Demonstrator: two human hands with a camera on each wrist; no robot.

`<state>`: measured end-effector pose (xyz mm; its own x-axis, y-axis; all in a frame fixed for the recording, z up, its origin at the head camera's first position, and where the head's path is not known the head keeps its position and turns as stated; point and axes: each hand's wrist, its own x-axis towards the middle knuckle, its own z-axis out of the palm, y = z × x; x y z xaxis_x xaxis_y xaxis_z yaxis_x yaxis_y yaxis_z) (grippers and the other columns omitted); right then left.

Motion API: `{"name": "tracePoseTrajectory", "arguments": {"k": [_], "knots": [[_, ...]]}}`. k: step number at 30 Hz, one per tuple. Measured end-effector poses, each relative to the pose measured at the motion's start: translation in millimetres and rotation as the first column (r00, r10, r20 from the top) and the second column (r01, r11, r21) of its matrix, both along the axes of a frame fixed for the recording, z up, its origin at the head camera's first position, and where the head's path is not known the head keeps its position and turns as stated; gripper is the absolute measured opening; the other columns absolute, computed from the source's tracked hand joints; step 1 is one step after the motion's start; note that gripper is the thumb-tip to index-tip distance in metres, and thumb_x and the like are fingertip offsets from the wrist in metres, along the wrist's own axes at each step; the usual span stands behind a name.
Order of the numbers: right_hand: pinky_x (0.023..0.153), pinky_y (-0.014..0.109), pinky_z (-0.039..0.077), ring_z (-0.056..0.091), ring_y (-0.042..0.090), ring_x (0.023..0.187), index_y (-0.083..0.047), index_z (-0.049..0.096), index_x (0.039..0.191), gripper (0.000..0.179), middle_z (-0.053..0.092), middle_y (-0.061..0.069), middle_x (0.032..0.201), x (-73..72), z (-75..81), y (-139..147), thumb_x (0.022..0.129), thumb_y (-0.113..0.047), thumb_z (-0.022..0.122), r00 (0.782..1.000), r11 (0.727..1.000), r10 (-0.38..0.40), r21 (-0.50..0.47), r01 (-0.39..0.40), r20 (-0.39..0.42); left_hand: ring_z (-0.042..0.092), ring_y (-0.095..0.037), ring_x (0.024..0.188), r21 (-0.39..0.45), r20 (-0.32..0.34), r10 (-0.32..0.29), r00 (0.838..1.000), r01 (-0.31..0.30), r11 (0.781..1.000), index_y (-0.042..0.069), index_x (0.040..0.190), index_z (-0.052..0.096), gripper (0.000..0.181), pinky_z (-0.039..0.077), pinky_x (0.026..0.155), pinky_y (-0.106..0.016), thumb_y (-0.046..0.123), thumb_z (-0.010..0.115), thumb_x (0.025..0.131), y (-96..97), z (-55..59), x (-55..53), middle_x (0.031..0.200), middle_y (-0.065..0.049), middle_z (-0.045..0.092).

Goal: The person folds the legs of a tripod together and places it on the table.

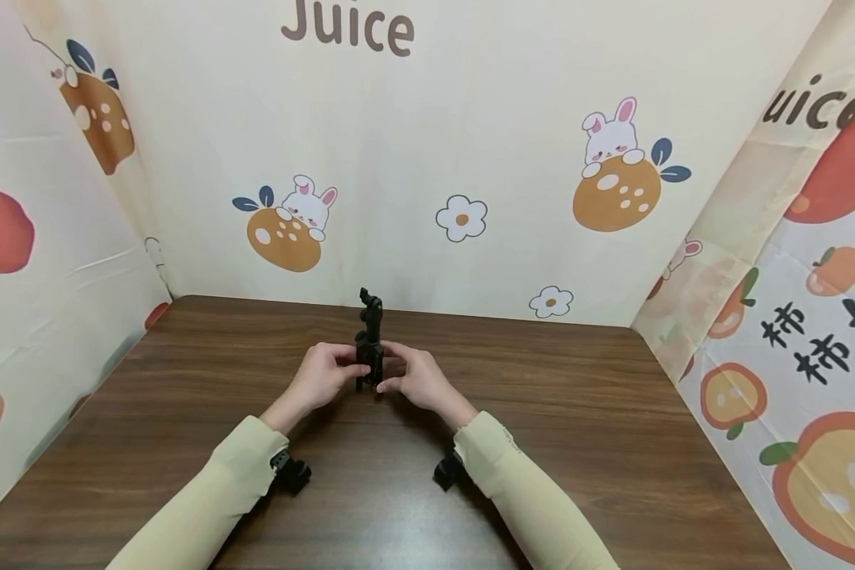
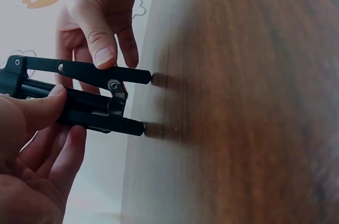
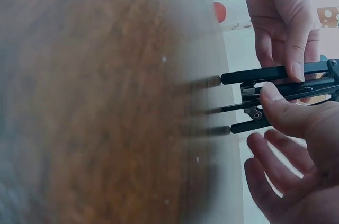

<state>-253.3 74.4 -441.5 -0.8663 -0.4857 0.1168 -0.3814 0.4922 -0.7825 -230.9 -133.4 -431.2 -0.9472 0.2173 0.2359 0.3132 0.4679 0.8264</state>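
Observation:
A small black folding tripod [image 1: 372, 324] stands upright near the far edge of the table, its jointed head on top. Its legs [image 2: 119, 123] are drawn in close to the middle post, and their tips meet the tabletop. From the left side, my left hand [image 1: 326, 372] grips the lower part between thumb and fingers. My right hand [image 1: 416, 376] pinches a leg from the other side, thumb in front and forefinger behind. In the right wrist view, the right hand's other fingers [image 3: 275, 163] curl below the legs, apart from them. A metal hinge [image 3: 255, 113] shows between the legs.
The brown wooden table [image 1: 598, 443] reaches back to a cream printed curtain [image 1: 399, 158], close behind the tripod. More printed cloth [image 1: 791, 332] hangs along both sides. Small black wrist cameras [image 1: 294, 473] sit under both sleeves, just above the tabletop.

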Motion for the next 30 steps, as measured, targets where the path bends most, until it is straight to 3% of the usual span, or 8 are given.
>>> {"name": "tracePoseTrajectory", "arguments": {"k": [5, 15, 22, 30], "knots": [[0.091, 0.031, 0.051, 0.067, 0.012, 0.104, -0.018, 0.056, 0.143, 0.066, 0.07, 0.001, 0.118, -2.3, -0.5, 0.7, 0.082, -0.011, 0.082, 0.999, 0.999, 0.049, 0.016, -0.049, 0.0, 0.068, -0.018, 0.087, -0.004, 0.02, -0.004, 1.0, 0.004, 1.0, 0.006, 0.097, 0.079, 0.011, 0.053, 0.075, -0.038, 0.008, 0.078, 0.086, -0.3, 1.6, 1.4, 0.093, -0.005, 0.075], [0.086, 0.027, 0.052, 0.068, 0.006, 0.093, -0.018, 0.067, 0.13, 0.052, 0.073, -0.004, 0.102, -4.8, 1.8, -0.6, 0.081, -0.012, 0.083, 0.997, 0.998, 0.054, 0.038, -0.053, -0.045, 0.068, -0.02, 0.091, -0.002, 0.04, -0.022, 0.999, 0.022, 1.0, 0.006, 0.099, 0.079, 0.012, 0.055, 0.08, -0.042, 0.008, 0.078, 0.087, -0.6, 1.9, 2.1, 0.096, -0.005, 0.075], [0.082, 0.029, 0.052, 0.068, 0.01, 0.092, -0.016, 0.067, 0.127, 0.049, 0.072, -0.003, 0.104, -3.8, 2.7, 1.7, 0.081, -0.015, 0.084, 0.999, 0.998, 0.046, 0.041, -0.045, -0.024, 0.068, -0.021, 0.095, 0.005, 0.056, -0.039, 0.998, 0.039, 0.999, 0.007, 0.104, 0.077, 0.015, 0.054, 0.084, -0.044, 0.008, 0.076, 0.089, -2.5, -0.6, 1.8, 0.099, -0.004, 0.075], [0.08, 0.03, 0.053, 0.065, 0.008, 0.092, -0.016, 0.073, 0.112, 0.02, 0.072, -0.007, 0.1, -1.1, 4.7, 5.9, 0.092, -0.016, 0.074, 0.999, 0.998, -0.004, 0.057, 0.006, -0.041, 0.066, -0.024, 0.1, 0.016, 0.047, 0.015, 0.999, -0.015, 1.0, 0.008, 0.106, 0.073, 0.014, 0.051, 0.09, -0.047, 0.007, 0.071, 0.093, -7.6, -0.2, 0.6, 0.103, -0.005, 0.072]]}}
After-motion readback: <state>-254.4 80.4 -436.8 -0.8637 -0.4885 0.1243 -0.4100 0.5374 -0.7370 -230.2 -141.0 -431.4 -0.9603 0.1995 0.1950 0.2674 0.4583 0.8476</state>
